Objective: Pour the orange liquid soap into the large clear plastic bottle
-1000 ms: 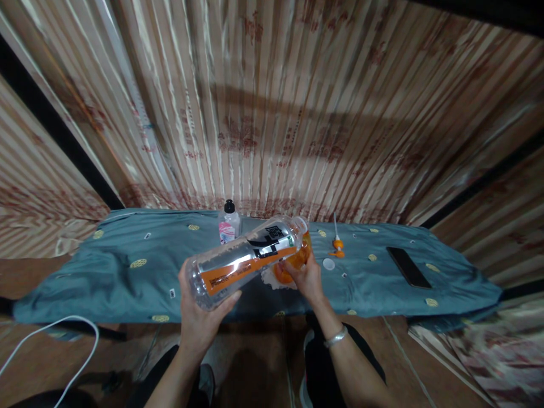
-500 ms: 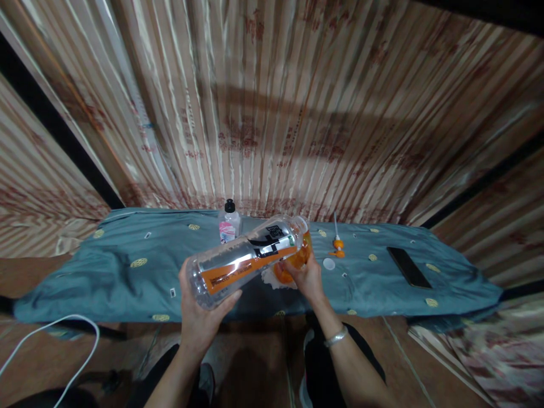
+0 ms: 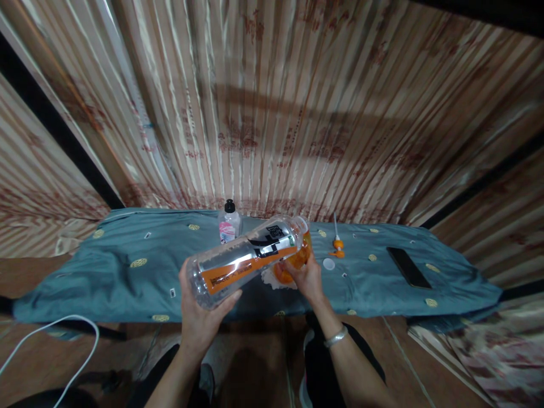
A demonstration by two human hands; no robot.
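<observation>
My left hand (image 3: 199,314) grips the base of a large clear plastic bottle (image 3: 246,258) with an orange and black label. The bottle is tilted, its mouth pointing up and right over an orange container (image 3: 295,262). My right hand (image 3: 308,279) holds that orange container on the cloth-covered table (image 3: 127,272). A metal bracelet (image 3: 335,338) sits on my right wrist. The bottle hides most of the orange container.
A small clear bottle with a black cap and pink label (image 3: 229,224) stands at the table's back. An orange pump head with a white tube (image 3: 337,241) and a white cap (image 3: 328,263) lie right of my hands. A black phone (image 3: 408,267) lies further right. A white cable (image 3: 55,340) hangs front left.
</observation>
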